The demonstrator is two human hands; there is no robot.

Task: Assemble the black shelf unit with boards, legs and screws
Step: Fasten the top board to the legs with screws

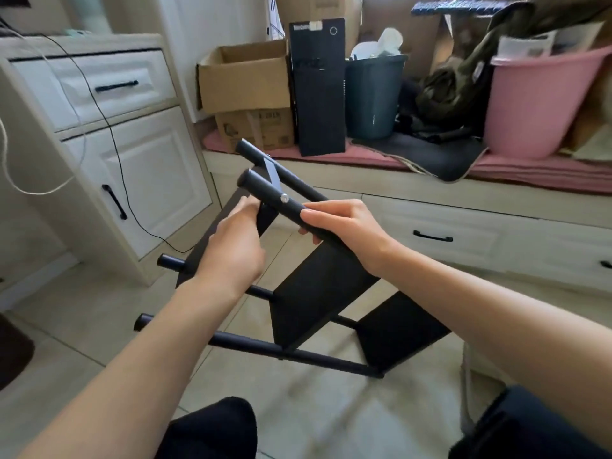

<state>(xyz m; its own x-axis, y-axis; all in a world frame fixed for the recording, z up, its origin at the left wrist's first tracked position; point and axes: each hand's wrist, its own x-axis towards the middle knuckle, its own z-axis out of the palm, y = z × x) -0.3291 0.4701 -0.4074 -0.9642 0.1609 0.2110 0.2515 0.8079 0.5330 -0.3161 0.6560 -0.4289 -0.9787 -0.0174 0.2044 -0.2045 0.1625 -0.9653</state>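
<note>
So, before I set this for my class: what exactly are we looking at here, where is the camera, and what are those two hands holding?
The single picture comes from a camera worn on a person's head, looking forward and down at their own arms. No machine is involved. A partly built black shelf unit lies tilted on the tiled floor, its boards joined by round legs. The right hand grips the upper leg, which shows a silver screw. The left hand holds the board's edge beside that leg. Behind stand cardboard boxes, a dark bin and a pink tub.
</note>
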